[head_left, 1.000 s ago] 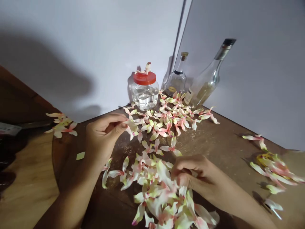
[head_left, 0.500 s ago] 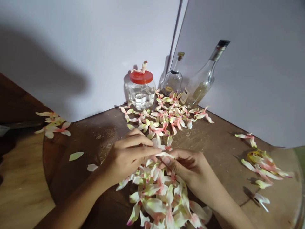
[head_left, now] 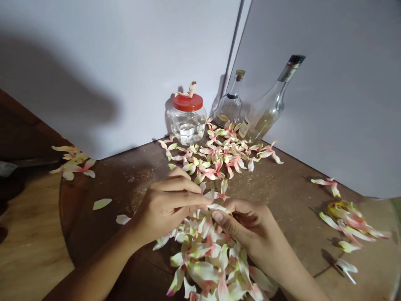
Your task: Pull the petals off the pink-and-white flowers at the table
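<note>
My left hand (head_left: pixel 166 207) and my right hand (head_left: pixel 247 223) meet over a heap of pink, white and green fabric petals (head_left: pixel 213 259) on a brown table (head_left: pixel 282 192). Both pinch the same pale petal piece (head_left: pixel 219 207) between thumb and fingers, with fingertips touching. A second spread of petal flowers (head_left: pixel 219 154) lies further back, near a clear jar with a red lid (head_left: pixel 188 118).
Two glass bottles (head_left: pixel 265 110) lean in the wall corner behind the jar. More petals lie at the far left (head_left: pixel 72 163) and at the right edge (head_left: pixel 351 217). Two loose petals (head_left: pixel 102 204) lie left of my left arm.
My left hand came down from the back spread to the near heap and met my right hand. Both now pinch one petal piece; since half a second ago they have hardly moved.
</note>
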{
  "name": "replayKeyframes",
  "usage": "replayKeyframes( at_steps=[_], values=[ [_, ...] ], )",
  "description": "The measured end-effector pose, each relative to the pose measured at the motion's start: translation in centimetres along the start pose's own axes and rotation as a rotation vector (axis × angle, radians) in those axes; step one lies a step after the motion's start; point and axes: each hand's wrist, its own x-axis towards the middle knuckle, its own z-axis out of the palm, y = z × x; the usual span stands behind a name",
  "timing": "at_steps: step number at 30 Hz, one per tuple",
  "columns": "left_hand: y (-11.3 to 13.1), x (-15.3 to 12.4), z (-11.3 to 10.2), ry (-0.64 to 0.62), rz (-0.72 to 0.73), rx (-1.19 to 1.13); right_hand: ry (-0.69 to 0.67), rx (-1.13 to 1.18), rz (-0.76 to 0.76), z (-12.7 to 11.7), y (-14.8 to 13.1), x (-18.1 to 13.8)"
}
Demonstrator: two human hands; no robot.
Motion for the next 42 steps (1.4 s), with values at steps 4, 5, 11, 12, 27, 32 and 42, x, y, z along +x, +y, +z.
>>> replayKeyframes(
  at_steps=[4, 5, 11, 12, 27, 32, 42],
  values=[
    [0.1, 0.1, 0.0, -0.009, 0.0, -0.005, -0.005, -0.019, 0.001, 0.1, 0.2, -0.2],
    [0.1, 0.1, 0.0, -0.012, 0.001, -0.01, -0.007, -0.023, 0.001, 0.1, 0.2, -0.2],
    [0.3, 0.0, -0.3, -0.055, 0.067, 0.065, -0.044, -0.124, -0.109, -0.2, -0.1, -0.1],
    [0.4, -0.1, -0.3, -0.076, 0.082, 0.103, -0.054, -0.158, -0.118, -0.2, -0.2, -0.1],
    [1.0, -0.2, -0.8, -0.163, 0.062, -0.022, -0.066, -0.095, -0.174, -0.2, 0.1, -0.3],
    [0.9, -0.4, -0.4, -0.138, 0.048, -0.093, -0.068, -0.011, -0.189, -0.1, 0.0, -0.3],
    [0.7, -0.5, 0.3, -0.08, 0.034, -0.178, -0.062, 0.04, -0.156, -0.1, 0.0, -0.5]
  ],
)
